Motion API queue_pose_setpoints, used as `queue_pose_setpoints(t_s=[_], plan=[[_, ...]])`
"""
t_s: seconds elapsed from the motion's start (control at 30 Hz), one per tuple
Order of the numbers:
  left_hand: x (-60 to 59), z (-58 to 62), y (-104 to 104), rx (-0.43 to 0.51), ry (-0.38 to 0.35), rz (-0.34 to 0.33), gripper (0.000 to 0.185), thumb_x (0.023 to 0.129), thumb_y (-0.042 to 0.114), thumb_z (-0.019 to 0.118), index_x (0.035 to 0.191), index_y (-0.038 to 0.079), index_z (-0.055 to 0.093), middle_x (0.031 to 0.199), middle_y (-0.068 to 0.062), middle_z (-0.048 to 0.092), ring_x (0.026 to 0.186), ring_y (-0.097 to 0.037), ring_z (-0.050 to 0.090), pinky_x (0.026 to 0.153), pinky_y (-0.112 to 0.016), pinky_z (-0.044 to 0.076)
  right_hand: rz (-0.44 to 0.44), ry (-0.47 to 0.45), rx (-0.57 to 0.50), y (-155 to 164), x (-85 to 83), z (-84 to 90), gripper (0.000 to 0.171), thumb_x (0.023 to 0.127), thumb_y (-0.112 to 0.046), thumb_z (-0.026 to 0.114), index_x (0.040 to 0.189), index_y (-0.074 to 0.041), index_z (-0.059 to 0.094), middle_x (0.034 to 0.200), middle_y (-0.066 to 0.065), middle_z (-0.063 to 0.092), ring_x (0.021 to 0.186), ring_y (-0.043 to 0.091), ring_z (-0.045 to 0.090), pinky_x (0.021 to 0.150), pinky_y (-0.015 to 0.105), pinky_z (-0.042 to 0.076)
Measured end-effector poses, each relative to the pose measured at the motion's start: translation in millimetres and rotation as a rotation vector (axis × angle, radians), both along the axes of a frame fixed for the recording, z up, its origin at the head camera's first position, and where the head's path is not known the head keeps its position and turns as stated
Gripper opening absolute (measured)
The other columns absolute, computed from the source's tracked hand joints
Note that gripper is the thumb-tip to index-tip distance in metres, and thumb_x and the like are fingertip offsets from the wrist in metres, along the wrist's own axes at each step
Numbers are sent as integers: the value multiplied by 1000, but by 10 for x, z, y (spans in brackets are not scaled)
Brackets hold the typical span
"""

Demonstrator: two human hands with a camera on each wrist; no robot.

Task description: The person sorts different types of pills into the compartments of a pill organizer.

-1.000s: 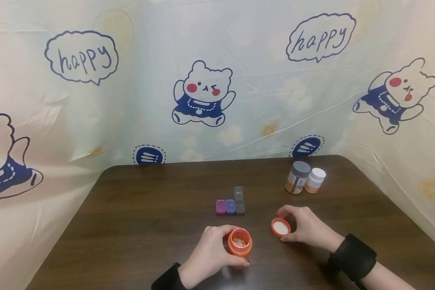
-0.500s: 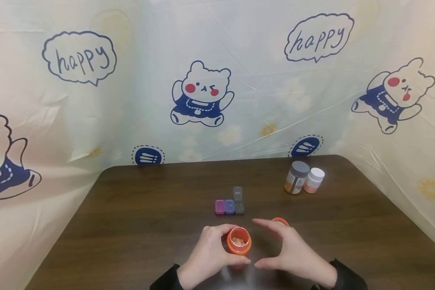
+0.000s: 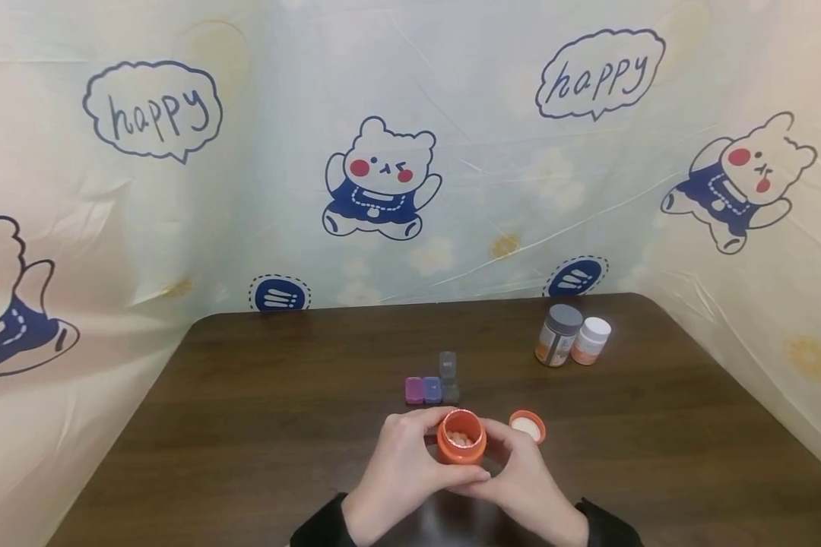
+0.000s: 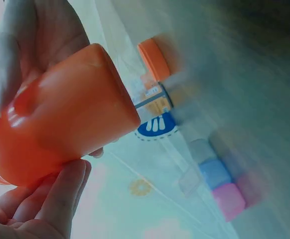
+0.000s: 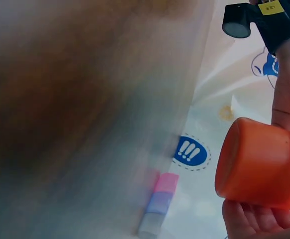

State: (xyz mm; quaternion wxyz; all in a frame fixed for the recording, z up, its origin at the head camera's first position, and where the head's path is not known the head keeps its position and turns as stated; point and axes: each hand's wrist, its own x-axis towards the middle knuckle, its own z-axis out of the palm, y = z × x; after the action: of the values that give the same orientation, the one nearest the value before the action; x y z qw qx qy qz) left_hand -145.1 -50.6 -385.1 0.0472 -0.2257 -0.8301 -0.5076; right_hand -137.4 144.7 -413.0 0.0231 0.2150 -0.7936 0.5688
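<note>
An orange pill bottle [image 3: 461, 454] without its cap shows small pale tablets [image 3: 459, 439] inside. My left hand [image 3: 398, 465] grips it from the left, with the thumb across its front. From the other side my right hand [image 3: 528, 477] holds the same bottle. In the left wrist view, the base of the bottle [image 4: 70, 109] is visible and raised off the table. The orange cap [image 3: 527, 428] lies white inside up, just right of the hands. Beyond the bottle sits a small pill organizer [image 3: 423, 390] with pink, blue and grey compartments; its grey lid [image 3: 448, 365] stands open.
At the back right of the dark wooden table [image 3: 301, 357] a grey-capped bottle [image 3: 558, 336] and a white-capped bottle [image 3: 591, 340] stand side by side. A printed curtain [image 3: 260, 205] hangs behind the table.
My right hand has let go of the cap, leaving it on the table, and moved left to the bottle. The bottle has been lifted, with both hands around it.
</note>
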Motion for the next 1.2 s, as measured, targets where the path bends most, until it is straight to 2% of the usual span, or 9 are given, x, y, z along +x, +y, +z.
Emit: queue_pose_setpoints(t_s=[0.07,0.17,0.27,0.33,0.5,0.67,0.87,1.0,1.2], plan=[[-31,30,13,-34,2,5,57,74,40,96,118,12,76,110,-2,81,98,-8,74,83,-26,60,-19,10,-1,-1,-41,16,55,77,-16,94,125,-1,71,119,15,78,106,2,71,92,22,59],[-132,65,-8,-75,-13,-14,64,75,42,95,126,8,73,120,-6,79,110,-18,74,95,-40,60,-48,48,1,28,-132,48,55,76,-13,94,123,1,71,116,17,78,103,1,71,89,24,61],[-314,67,-85,-101,-30,-39,76,75,40,95,136,5,68,133,-12,74,124,-29,69,105,-54,55,-72,57,2,91,-274,80,54,77,-10,92,125,2,70,118,19,77,102,0,71,87,25,61],[-463,55,-151,-130,-40,-35,79,75,36,96,139,1,65,138,-17,70,130,-35,65,109,-59,52,-93,44,10,145,-401,105,54,78,-9,92,127,1,69,120,20,77,102,2,72,88,26,61],[-818,-41,-243,-310,-34,37,71,79,23,94,137,-5,63,138,-25,67,128,-41,63,110,-59,50,-123,0,109,302,-725,176,59,82,-14,90,134,-2,65,126,18,75,106,18,75,90,27,60],[-1034,-166,-222,-466,-37,55,63,81,19,92,132,-7,66,131,-25,69,116,-36,68,104,-53,56,-94,29,225,431,-982,248,63,84,-16,89,139,-1,61,128,20,73,109,32,75,92,38,63],[-1149,-271,-175,-537,-6,14,57,79,18,93,124,-8,70,115,-21,71,100,-30,67,91,-47,61,-53,-10,331,516,-1186,264,63,85,-18,88,140,-5,62,128,16,73,110,31,71,99,52,59],[-1157,-291,-148,-550,-12,-4,53,79,17,92,123,-5,71,111,-19,71,98,-28,65,88,-45,62,-8,-10,402,538,-1269,224,59,83,-17,88,138,-9,65,122,11,75,105,24,67,97,48,58],[-1152,-291,-110,-557,-7,15,42,83,17,89,116,-3,74,105,-16,72,93,-25,63,87,-43,62,25,20,518,521,-1347,177,55,79,-12,91,130,-12,71,112,4,77,97,19,64,92,43,55]])
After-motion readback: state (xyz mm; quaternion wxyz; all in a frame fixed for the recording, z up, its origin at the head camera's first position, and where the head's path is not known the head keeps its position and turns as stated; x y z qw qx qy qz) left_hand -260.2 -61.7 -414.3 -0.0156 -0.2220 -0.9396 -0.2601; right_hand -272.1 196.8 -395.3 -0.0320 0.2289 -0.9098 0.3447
